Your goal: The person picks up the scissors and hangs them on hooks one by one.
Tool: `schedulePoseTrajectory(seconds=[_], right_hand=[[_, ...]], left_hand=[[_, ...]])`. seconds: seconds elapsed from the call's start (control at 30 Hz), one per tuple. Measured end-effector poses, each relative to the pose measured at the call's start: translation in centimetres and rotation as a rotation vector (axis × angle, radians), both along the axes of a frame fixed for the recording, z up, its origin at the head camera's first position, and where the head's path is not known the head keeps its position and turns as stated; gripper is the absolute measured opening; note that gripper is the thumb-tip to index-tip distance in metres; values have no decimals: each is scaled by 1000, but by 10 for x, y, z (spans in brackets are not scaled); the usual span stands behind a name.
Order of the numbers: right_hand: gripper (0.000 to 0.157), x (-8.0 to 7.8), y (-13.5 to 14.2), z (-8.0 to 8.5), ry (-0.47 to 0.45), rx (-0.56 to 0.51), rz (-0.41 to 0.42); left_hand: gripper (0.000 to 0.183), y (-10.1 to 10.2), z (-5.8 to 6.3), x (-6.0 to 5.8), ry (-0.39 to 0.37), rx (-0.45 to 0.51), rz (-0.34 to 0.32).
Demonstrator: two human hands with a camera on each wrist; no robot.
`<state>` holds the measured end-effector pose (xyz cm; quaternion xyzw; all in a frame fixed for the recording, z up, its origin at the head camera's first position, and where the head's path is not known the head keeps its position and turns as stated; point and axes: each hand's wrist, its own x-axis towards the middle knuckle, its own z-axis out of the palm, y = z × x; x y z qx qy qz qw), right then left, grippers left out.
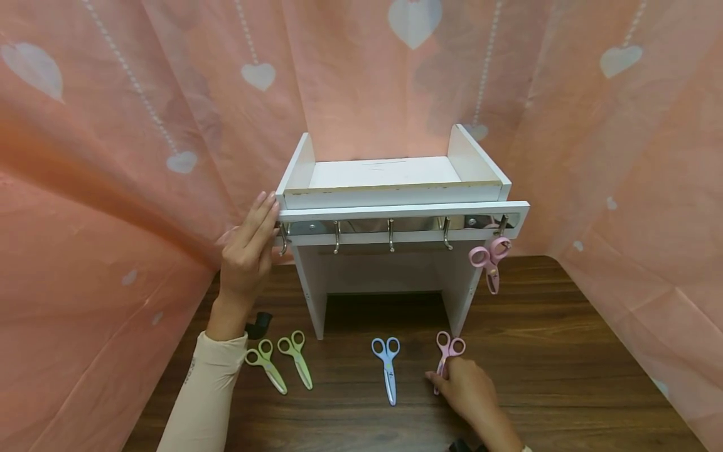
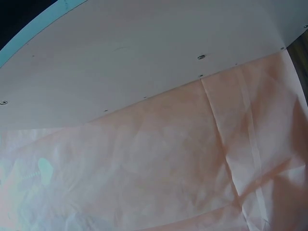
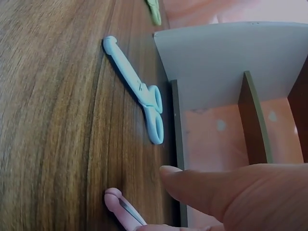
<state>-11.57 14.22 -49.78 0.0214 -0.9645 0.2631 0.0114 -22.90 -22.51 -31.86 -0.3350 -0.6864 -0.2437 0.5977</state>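
Observation:
A person's left hand [image 1: 248, 242] rests with fingers nearly straight against the upper left side of a white shelf unit [image 1: 480, 157]. Low on the right, the right hand [image 1: 469, 386] reaches over pink scissors [image 1: 443, 359] lying on the table. From the right wrist, the thumb [image 3: 192, 187] looks straight and apart from these scissors, while another finger overlaps their blades. Blue scissors [image 1: 388, 370] lie to the left of that hand. Another pair of pink scissors [image 1: 491, 263] hangs from the rightmost hook [image 1: 503, 224]. The left wrist view shows the unit's side panel but no hand.
Two pairs of green scissors, one [image 1: 267, 366] beside the other [image 1: 296, 359], lie near the left forearm. Several metal hooks run along the white hook rail [image 1: 361, 237] across the unit's front. Pink curtain [image 1: 621, 157] surrounds the wooden table [image 1: 542, 339].

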Motion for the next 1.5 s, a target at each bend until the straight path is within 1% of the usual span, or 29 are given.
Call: schedulePoseTrajectory(seconds=[0.2,0.43,0.73,0.97,1.27,1.5], right_hand=[[41,0,-4,-1,-16,38,-2],[43,0,-2,-7,-6,64,-19],[43,3,2,-9,4,64,-10],[41,3,4,-8,-12,70,-15],[39,1,6,-5,-54,126,-36],[44,3,4,-5,-60,104,-46]], left_hand=[[35,0,0,0,2,2,-1],[32,0,0,0,2,3,-5],[30,-1,0,1,-5,1,-5],[32,-1,0,2,-16,-8,-6],[34,0,1,2,-21,-1,-3],[37,0,0,1,-22,1,-17]])
